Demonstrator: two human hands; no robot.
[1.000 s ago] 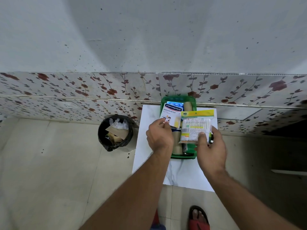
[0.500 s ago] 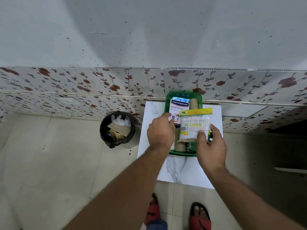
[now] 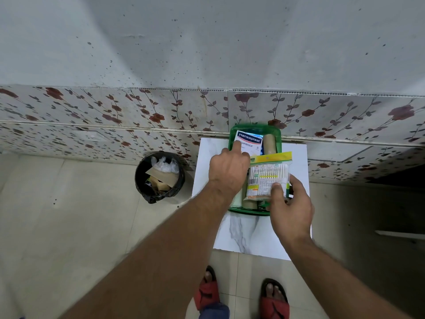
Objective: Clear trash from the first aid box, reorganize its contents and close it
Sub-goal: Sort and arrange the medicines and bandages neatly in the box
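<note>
The green first aid box point(image 3: 233, 132) stands open on a white marble-look board point(image 3: 250, 236) against the wall. A white and blue Hansaplast plaster pack point(image 3: 249, 140) lies at the box's far end beside a tan bandage roll point(image 3: 269, 143). My left hand point(image 3: 227, 171) reaches over the box, its fingertips pressing on the plaster pack. My right hand point(image 3: 291, 206) holds a clear packet of cotton swabs point(image 3: 268, 176) with a yellow header above the box's near right part. More rolls show under the hands, mostly hidden.
A black bin point(image 3: 159, 177) lined with a bag holds cardboard and plastic scraps, left of the board on the tiled floor. A floral-tiled wall band runs behind the box. My feet in red sandals point(image 3: 274, 300) stand just before the board.
The plaster pack has gone from lifted and tilted to lying at the far end of the box under my left fingers. The swab packet stays in my right hand. The camera has pulled back.
</note>
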